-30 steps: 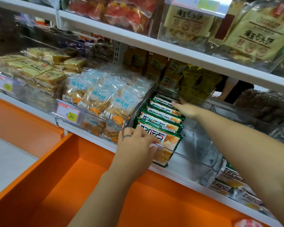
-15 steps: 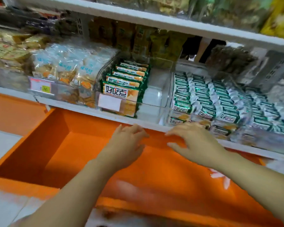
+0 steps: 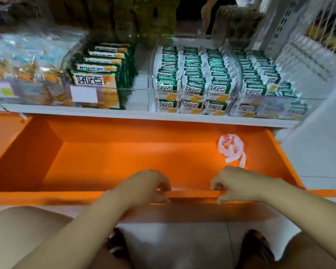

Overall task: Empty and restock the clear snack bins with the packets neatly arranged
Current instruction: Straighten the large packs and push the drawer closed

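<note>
both hands, left hand [image 3: 146,186] and right hand [image 3: 238,184], clamped on near drawer rim [image 3: 194,193]. packets [image 3: 97,80] fill only left half of their clear bin [image 3: 144,88], far shelf; right bins look full. restock seems partial.

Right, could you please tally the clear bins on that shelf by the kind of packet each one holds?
Bins of pale blue packets: 1
Bins of large green packets: 1
Bins of small green-and-white packets: 2
Total: 4 bins; further right is too blurred to tell.
</note>
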`<state>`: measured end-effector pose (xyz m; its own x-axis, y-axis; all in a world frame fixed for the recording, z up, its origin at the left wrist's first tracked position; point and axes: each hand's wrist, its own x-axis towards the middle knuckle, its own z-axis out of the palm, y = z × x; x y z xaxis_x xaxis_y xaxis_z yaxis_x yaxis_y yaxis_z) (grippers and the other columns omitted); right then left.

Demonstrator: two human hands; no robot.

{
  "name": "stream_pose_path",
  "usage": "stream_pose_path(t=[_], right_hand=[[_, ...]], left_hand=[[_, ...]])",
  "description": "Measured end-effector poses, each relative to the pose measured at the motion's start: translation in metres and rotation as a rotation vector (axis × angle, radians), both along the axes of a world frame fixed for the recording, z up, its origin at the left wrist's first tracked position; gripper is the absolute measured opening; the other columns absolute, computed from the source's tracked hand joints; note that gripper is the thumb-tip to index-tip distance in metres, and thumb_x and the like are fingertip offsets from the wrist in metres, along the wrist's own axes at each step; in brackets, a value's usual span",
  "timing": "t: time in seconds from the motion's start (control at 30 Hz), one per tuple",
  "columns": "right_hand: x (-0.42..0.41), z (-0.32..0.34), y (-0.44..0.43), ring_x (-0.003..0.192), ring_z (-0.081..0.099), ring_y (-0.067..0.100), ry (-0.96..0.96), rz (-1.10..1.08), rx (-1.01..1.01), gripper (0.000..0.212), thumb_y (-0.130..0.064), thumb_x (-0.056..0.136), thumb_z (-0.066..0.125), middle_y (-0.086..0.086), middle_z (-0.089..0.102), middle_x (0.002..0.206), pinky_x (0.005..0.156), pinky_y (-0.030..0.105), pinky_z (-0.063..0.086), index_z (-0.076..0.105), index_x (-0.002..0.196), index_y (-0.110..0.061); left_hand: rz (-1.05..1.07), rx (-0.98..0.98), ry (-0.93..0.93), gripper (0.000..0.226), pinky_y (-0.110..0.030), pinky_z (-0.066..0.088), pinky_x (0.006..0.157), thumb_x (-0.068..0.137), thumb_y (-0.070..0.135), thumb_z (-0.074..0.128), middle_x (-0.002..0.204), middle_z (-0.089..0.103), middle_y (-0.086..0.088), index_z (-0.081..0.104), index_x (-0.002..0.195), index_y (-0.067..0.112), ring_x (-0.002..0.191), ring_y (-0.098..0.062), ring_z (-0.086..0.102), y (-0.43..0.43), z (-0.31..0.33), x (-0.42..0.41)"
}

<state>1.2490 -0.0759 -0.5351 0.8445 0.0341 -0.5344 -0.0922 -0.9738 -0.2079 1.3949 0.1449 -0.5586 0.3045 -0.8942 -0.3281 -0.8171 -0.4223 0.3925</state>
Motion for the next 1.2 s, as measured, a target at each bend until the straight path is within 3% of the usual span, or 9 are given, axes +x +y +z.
stream_pose_path(t=[0.1,0.2,0.33,0.57,0.73,0.87,1.2], right_hand=[[-0.004,-0.005,-0.002,0.093,0.058,0.015,-0.07,0.013,-0.032,0.025,-0.035,0.083,0.067,-0.003,0.066,0.1,0.076,0.031,0.045,0.067,0.104,-0.021],[-0.004,-0.009,-0.006,0.091,0.055,0.01,-0.116,0.007,-0.023,0.028,-0.037,0.083,0.068,-0.005,0.065,0.103,0.073,0.026,0.04,0.067,0.107,-0.024],[-0.002,-0.009,-0.014,0.093,0.056,0.012,-0.158,-0.063,-0.016,0.026,-0.039,0.085,0.067,-0.005,0.065,0.101,0.077,0.027,0.042,0.068,0.105,-0.022],[0.005,-0.003,-0.023,0.085,0.057,0.011,-0.211,-0.147,-0.041,0.027,-0.047,0.085,0.065,-0.004,0.066,0.089,0.072,0.029,0.043,0.071,0.093,-0.022],[0.0,-0.008,-0.022,0.085,0.058,0.01,-0.24,-0.159,-0.055,0.027,-0.05,0.084,0.064,-0.007,0.066,0.087,0.072,0.027,0.045,0.07,0.092,-0.025],[0.001,-0.005,-0.014,0.079,0.051,0.006,-0.184,-0.092,-0.089,0.029,-0.049,0.085,0.064,-0.007,0.066,0.092,0.064,0.023,0.034,0.069,0.096,-0.023],[-0.002,-0.001,0.002,0.092,0.06,0.016,-0.094,-0.092,-0.111,0.034,-0.046,0.086,0.064,0.0,0.067,0.098,0.077,0.027,0.046,0.069,0.099,-0.015]], left_hand=[[-0.039,-0.007,-0.058,0.035,-0.023,0.04,0.082,0.086,0.042,0.066,0.116,0.063,0.007,0.064,0.117,0.027,0.108,-0.012,0.056,-0.004,0.0,-0.001],[-0.055,-0.027,-0.096,0.037,-0.02,0.032,0.079,0.086,0.048,0.063,0.118,0.061,0.012,0.062,0.118,0.03,0.11,-0.009,0.054,-0.004,-0.001,0.001],[-0.048,-0.088,-0.153,0.037,-0.021,0.028,0.085,0.088,0.051,0.059,0.121,0.06,0.015,0.06,0.12,0.034,0.112,-0.007,0.053,-0.013,-0.003,0.003],[-0.079,-0.126,-0.206,0.036,-0.025,0.031,0.093,0.094,0.047,0.052,0.126,0.055,0.013,0.056,0.125,0.032,0.115,-0.012,0.051,-0.027,-0.001,0.005],[-0.072,-0.087,-0.24,0.036,-0.033,0.041,0.086,0.099,0.042,0.043,0.13,0.047,0.005,0.049,0.131,0.027,0.11,-0.022,0.055,-0.02,-0.009,-0.006],[-0.088,-0.05,-0.228,0.036,-0.037,0.045,0.082,0.099,0.039,0.044,0.129,0.048,0.001,0.05,0.131,0.023,0.111,-0.025,0.055,-0.013,-0.005,-0.009],[-0.099,0.01,-0.219,0.036,-0.04,0.046,0.081,0.101,0.031,0.044,0.132,0.045,-0.003,0.049,0.135,0.018,0.107,-0.029,0.055,-0.003,0.001,-0.018]])
